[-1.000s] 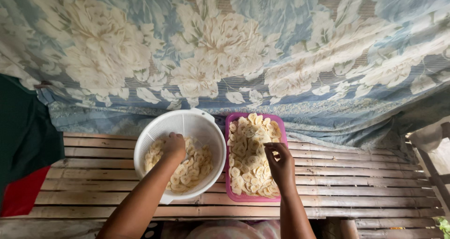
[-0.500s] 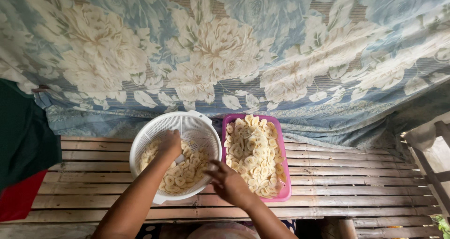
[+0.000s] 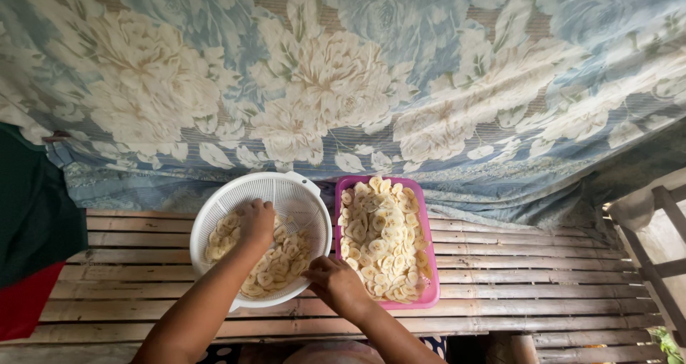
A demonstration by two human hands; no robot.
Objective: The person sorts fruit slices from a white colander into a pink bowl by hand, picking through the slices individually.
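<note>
Floral cloth (image 3: 343,71) in blue and cream fills the upper part of the frame, hanging behind a slatted wooden desk (image 3: 536,278) that runs across the lower part. At lower centre on the desk sits a white round colander (image 3: 286,192), partly filled with pale banana slices (image 3: 275,267). The left hand (image 3: 256,223) rests down among those slices, fingers curled into the heap; whether they grip any cannot be told. The right hand (image 3: 334,282) lies at the colander's lower right rim, fingers bent inward, its hold hidden. Just right of the colander, touching it, stands a pink rectangular tray (image 3: 431,292) heaped with more slices (image 3: 379,239). Dark green and red fabric (image 3: 28,250) hangs at the left edge.
</note>
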